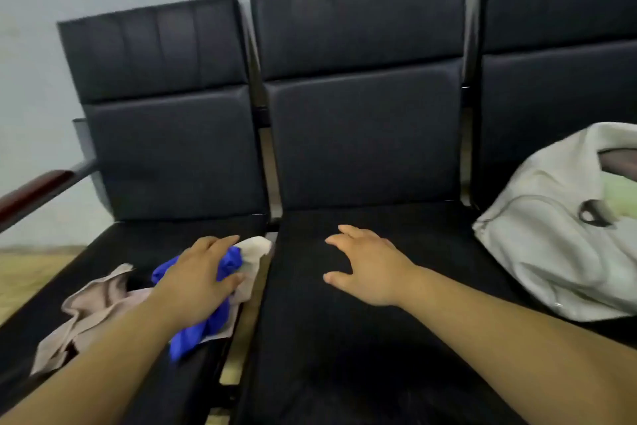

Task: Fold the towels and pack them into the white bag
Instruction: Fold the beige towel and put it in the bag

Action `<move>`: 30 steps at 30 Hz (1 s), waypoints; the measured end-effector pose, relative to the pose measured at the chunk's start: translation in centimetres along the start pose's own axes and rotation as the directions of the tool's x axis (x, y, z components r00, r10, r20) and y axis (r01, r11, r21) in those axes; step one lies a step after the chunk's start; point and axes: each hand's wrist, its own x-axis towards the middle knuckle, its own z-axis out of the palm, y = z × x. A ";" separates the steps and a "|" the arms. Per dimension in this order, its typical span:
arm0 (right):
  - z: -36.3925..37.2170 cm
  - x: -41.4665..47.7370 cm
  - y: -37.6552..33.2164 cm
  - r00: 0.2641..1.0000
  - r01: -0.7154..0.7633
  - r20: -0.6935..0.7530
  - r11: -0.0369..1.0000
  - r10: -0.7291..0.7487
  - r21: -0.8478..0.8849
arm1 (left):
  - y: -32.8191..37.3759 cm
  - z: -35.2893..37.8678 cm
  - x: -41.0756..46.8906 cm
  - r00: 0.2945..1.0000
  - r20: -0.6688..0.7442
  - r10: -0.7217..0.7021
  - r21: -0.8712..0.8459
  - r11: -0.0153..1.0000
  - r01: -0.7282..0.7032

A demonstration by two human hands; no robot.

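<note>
Two bare forearms reach in from the near edge toward a row of three black padded chairs set against a pale wall.

The left hand (198,278) lies on a crumpled blue towel (193,335) on the left seat (138,242). Its fingers and thumb curve over the cloth, and a bunch of blue bulges up between them, so it grips the towel. The blue towel lies on top of a rumpled pinkish-beige towel (89,307), which spreads toward the near left of that seat. A cream cloth (255,248) shows just beyond the fingertips, at the seat's right edge beside the gap between the chairs.

The right hand (367,266) is over the middle seat (344,338), palm down, with its fingers spread, loosely bent and holding nothing. Whether it touches the cushion or hovers above it I cannot tell.

The white bag (551,235) slumps on the right seat, well apart from both hands, with its mouth at the far right of the scene. Something pale green and something pinkish show inside the opening. A dark mark is printed on the bag's side.

A reddish-brown armrest (34,190) juts out at the far left, and a strip of light floor (20,273) shows below it. The view is somewhat blurred.
</note>
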 end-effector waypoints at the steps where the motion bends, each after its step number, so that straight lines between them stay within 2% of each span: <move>1: 1.2 1.5 -1.9 0.999 0.024 0.041 0.999 -0.025 0.030 | -3.0 -0.2 -0.7 0.998 -0.011 -0.055 0.001 0.998 0.055; 4: 4.7 6.3 -6.6 0.989 0.071 0.124 0.991 -0.086 0.114 | -9.2 -0.3 -2.8 0.985 -0.038 -0.166 -0.041 0.986 0.164; 6: 6.6 9.2 -9.2 0.986 0.086 0.128 0.984 -0.106 0.155 | -11.8 0.2 -3.0 0.976 -0.024 -0.216 -0.075 0.974 0.214; 9: 8.9 12.8 -11.9 0.986 0.055 0.144 0.975 -0.087 0.214 | -13.8 1.4 -1.8 0.977 -0.038 -0.210 -0.163 0.966 0.201; 12: 10.3 15.3 -12.9 0.992 -0.036 0.123 0.943 -0.005 0.330 | -14.1 2.4 0.4 0.988 -0.077 -0.133 -0.203 0.972 0.115; 15: 10.9 17.1 -12.3 0.995 -0.100 0.059 0.927 0.084 0.361 | -11.7 3.4 2.7 0.997 -0.078 0.007 -0.114 0.993 -0.015; 17: 10.9 18.0 -11.8 0.988 -0.151 0.076 0.919 0.132 0.364 | -10.3 4.2 3.9 0.997 0.056 0.058 -0.073 0.996 -0.054; 19: 10.9 18.8 -11.8 0.978 -0.202 0.131 0.889 0.162 0.412 | -10.3 5.1 4.5 0.976 0.217 0.028 -0.052 0.998 -0.017; 20: 11.1 19.1 -11.9 0.974 -0.221 0.152 0.869 0.170 0.443 | -10.7 5.4 4.5 0.970 0.242 0.012 -0.037 0.999 -0.004; 30: 13.8 19.0 -11.7 0.970 -0.183 -0.007 0.751 0.243 0.634 | -14.0 5.9 2.4 0.958 0.244 -0.153 0.171 0.979 0.113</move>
